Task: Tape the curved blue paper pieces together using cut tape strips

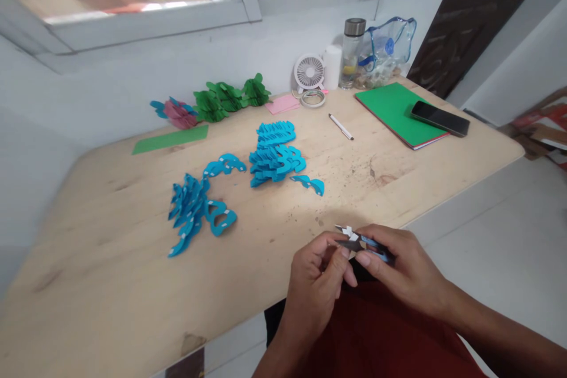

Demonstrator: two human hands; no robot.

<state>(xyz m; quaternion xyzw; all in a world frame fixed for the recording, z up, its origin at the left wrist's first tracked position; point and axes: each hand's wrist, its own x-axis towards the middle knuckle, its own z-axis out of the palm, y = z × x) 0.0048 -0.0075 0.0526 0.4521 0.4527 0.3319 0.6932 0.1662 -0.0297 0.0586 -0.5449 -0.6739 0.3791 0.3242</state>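
At the table's front edge, my right hand (pixel 401 257) is wrapped round a pair of thread snips (pixel 372 243) with blue on the handles and dark blades pointing left. Small white bits (pixel 349 234), perhaps tape, cling to the blades. My left hand (pixel 321 269) is closed at the blade tips, thumb and fingers pinched together; whatever lies between them is too hidden to make out. Beyond the hands lie folded blue paper cutouts (pixel 277 159) in a stack and a single blue cutout (pixel 309 183). Further left sits another blue paper pile (pixel 188 207) bearing white patches.
Along the wall stand green paper shapes (pixel 225 97), a pink-and-blue paper flower (pixel 176 112), a small white fan (pixel 309 72), a tape roll (pixel 312 98) and a glass bottle (pixel 351 56). A white pen (pixel 341 126), green paper sheets (pixel 394 111) and a phone (pixel 440 118) lie right.
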